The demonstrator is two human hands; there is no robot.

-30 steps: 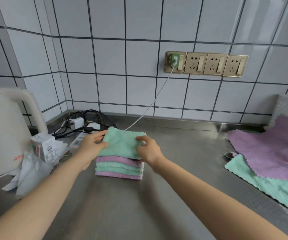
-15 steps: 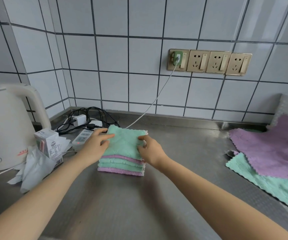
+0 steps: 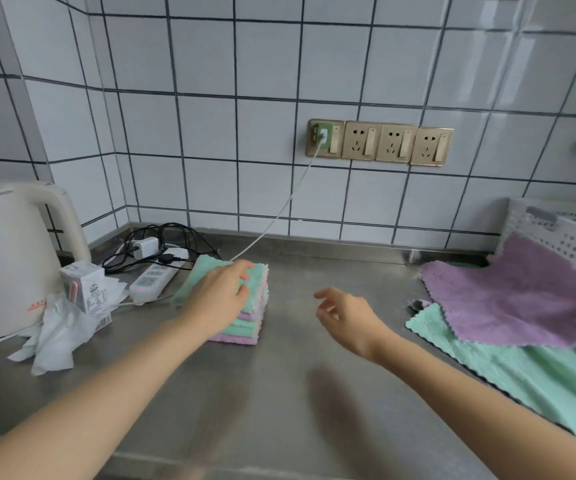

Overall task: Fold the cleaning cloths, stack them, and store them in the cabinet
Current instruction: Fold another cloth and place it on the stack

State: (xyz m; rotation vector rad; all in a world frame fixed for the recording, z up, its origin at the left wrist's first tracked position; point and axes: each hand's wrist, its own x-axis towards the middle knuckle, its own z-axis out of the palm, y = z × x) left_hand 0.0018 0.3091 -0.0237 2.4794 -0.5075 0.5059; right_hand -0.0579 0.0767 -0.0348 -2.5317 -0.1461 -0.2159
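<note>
A stack of folded green and purple cloths (image 3: 248, 320) sits on the steel counter (image 3: 279, 403), left of centre. My left hand (image 3: 222, 296) lies flat on the top green cloth, fingers spread and pressing down. My right hand (image 3: 343, 315) hovers above the counter to the right of the stack, fingers loosely curled, holding nothing. At the right lie unfolded cloths: a purple cloth (image 3: 521, 296) spread over a green cloth (image 3: 528, 372).
A white kettle (image 3: 9, 258) stands at far left, with a small carton (image 3: 85, 289) and crumpled tissue (image 3: 58, 330) beside it. A power strip (image 3: 156, 280) and tangled cables lie behind the stack. A white perforated basket (image 3: 566, 233) sits at back right under the purple cloth.
My right hand let go of the stack's right side and moved away to the right. My left hand slid onto the top cloth. The view tilted upward.
</note>
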